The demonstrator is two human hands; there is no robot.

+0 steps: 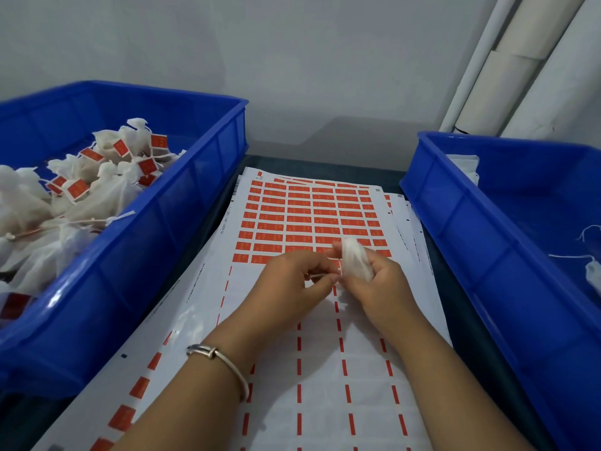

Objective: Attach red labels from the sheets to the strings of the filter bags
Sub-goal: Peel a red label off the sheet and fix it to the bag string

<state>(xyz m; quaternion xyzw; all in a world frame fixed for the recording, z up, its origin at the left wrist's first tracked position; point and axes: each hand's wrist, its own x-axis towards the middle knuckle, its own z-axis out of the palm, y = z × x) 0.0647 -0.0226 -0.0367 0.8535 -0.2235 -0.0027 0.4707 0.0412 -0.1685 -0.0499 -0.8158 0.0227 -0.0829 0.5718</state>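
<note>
A white label sheet (312,219) with rows of red labels lies on the table between two bins; its near half is stripped down to red dashes. Above it my right hand (379,283) grips a small white filter bag (354,257), which sticks up past the fingers. My left hand (292,281) pinches the bag's thin white string (320,274), stretched between the two hands. Whether a label is on the string is hidden by the fingers.
A blue bin (182,203) on the left holds several white filter bags with red labels (153,143) on their strings. A second blue bin (461,203) on the right holds a few unlabelled bags (593,271). More sheets lie under the top one. White pipes (507,70) stand at the back right.
</note>
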